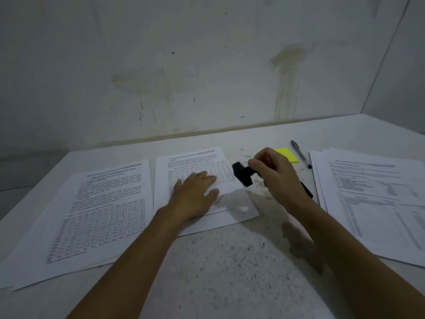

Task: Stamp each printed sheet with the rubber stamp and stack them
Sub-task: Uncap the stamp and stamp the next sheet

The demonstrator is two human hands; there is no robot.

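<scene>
White sheet (195, 166) at bench (230, 261) centre, pinned flat by left hand (195, 194), fingers straight, palm down on the printed table. Right hand (276, 173) clenched round stamp (242, 177), black base tilted, held off the paper just over the sheet's right edge; red handle top showing between fingers. Stamped or not: can't tell, shadow over the lower blank area. Pile (92, 215) to the left, second pile (372, 199) to the right. Yellow notes (287, 154) and pen (300, 155) behind right hand.

To stamp well: level the base first, drop straight onto blank margin below the table, press evenly, lift vertically, no sliding; keep left palm down until lift-off.

Print too blurred to read; no brand or label legible.
</scene>
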